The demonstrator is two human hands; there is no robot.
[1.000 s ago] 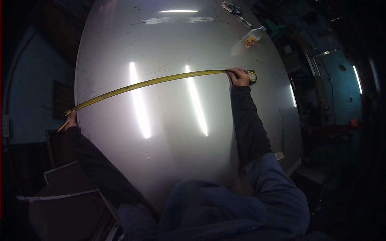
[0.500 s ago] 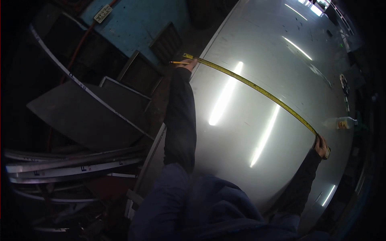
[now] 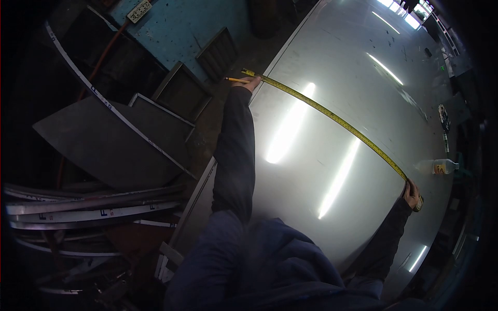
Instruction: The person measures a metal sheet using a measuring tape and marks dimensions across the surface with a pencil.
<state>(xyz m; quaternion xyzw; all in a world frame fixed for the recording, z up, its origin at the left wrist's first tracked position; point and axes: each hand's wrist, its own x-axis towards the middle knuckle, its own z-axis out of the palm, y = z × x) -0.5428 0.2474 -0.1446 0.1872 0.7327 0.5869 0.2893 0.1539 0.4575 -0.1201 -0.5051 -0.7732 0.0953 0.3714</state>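
Observation:
A yellow tape measure (image 3: 332, 115) is stretched across a shiny grey metal sheet (image 3: 290, 192). Close to the sheet's left edge, my left hand (image 3: 251, 83) pinches the tape near its hooked end, which sticks out past the edge. A yellow pencil (image 3: 236, 80) also pokes out of that hand to the left. On the right side of the sheet, my right hand (image 3: 411, 194) is closed around the tape's case, of which only a part shows behind the fingers.
A clear plastic bottle (image 3: 439, 166) with a label lies at the sheet's right side. Left of the sheet are stacked metal strips (image 3: 93, 213), a dark flat panel (image 3: 111, 145), metal frames (image 3: 184, 93) and a power strip (image 3: 139, 11) on an orange cord.
The view has shifted slightly. Both hands keep their hold and the tape stays stretched across the sheet; my right hand sits slightly lower in the picture.

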